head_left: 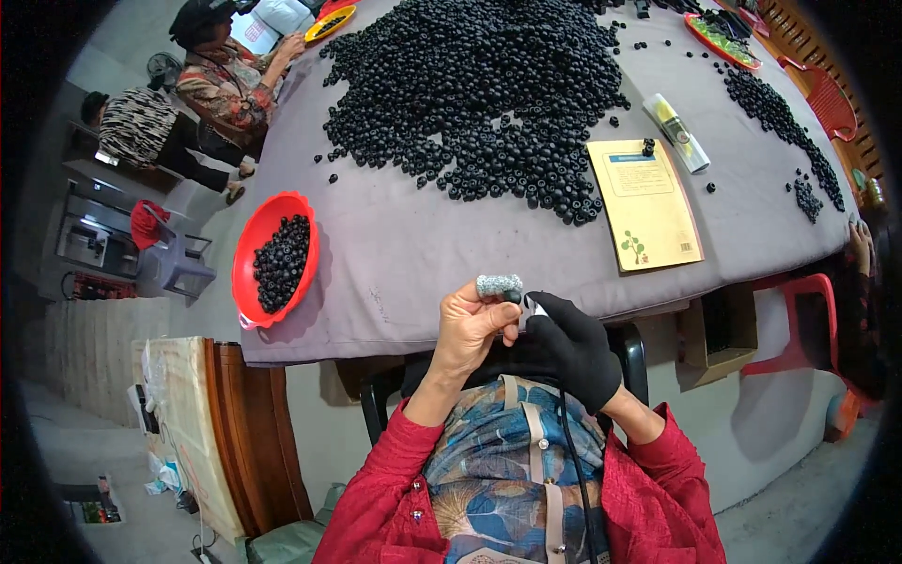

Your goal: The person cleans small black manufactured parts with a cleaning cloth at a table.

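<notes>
My left hand (462,334) is bare except for a grey knitted cover (498,284) on one finger. Its thumb and fingers pinch a small round black piece (513,296) at the table's near edge. My right hand (584,352) wears a black glove and closes on a small whitish tool (531,312) held against the left fingertips; the tool's exact kind is hidden by the fingers. Beyond my hands, a large pile of black bead-like pieces (479,85) with holes spreads over the grey cloth (395,244).
A red basket (246,268) of black pieces stands at left. A yellow booklet (648,211) and a clear-and-yellow packet (678,136) lie at right. Another black trail (775,117) runs along the right edge. Co-workers sit and stand at left; red chairs (817,310) stand at right.
</notes>
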The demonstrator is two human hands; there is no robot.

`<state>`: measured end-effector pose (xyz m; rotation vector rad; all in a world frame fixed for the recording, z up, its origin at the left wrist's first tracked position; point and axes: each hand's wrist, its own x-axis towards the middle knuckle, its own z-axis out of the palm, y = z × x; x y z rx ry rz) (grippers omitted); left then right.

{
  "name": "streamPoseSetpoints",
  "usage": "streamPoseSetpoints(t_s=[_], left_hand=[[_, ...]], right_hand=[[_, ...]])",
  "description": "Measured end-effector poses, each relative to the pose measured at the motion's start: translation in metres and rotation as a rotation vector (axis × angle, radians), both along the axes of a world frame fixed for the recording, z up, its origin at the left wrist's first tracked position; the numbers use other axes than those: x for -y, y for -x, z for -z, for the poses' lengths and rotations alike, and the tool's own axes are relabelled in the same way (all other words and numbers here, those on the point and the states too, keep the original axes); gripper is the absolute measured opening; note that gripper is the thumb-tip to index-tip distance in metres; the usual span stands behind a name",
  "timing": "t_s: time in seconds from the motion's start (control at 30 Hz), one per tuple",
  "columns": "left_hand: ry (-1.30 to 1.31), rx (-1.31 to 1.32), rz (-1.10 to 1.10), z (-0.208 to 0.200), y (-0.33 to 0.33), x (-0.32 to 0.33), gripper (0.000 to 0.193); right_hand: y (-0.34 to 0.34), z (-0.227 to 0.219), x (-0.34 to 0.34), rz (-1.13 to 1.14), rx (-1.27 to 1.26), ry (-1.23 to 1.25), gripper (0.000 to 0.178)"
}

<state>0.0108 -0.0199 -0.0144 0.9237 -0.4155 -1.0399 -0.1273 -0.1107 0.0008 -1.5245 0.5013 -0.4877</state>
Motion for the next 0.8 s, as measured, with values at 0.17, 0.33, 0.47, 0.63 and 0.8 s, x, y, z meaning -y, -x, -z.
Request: streamPoseSetpoints(t_s=[0.17, 0.33, 0.47, 0.63, 0.8], left_hand=[[0.038, -0.038, 0.020, -0.001, 0.005, -0.006, 0.018], [0.031, -0.069, 0.008, 0.000, 0.007, -0.008, 0.020], [0.024, -0.059, 0.011, 0.000, 0.008, -0.010, 0.020], [0.029, -0.043, 0.020, 0.000, 0.008, -0.011, 0.021], [0.012, -0.046, 0.024, -0.002, 0.009, -0.012, 0.021]], right_hand=[[-0.001, -0.007, -0.005, -0.036, 0.000, 0.132, 0.032], [0.000, -0.008, -0.005, -0.032, -0.017, 0.239, 0.032], [0.000, -0.008, -0.005, -0.051, -0.038, 0.259, 0.033], [0.001, -0.004, -0.005, -0.075, -0.035, 0.223, 0.033], [0.001, -0.001, -0.004, -0.073, -0.011, 0.238, 0.033]])
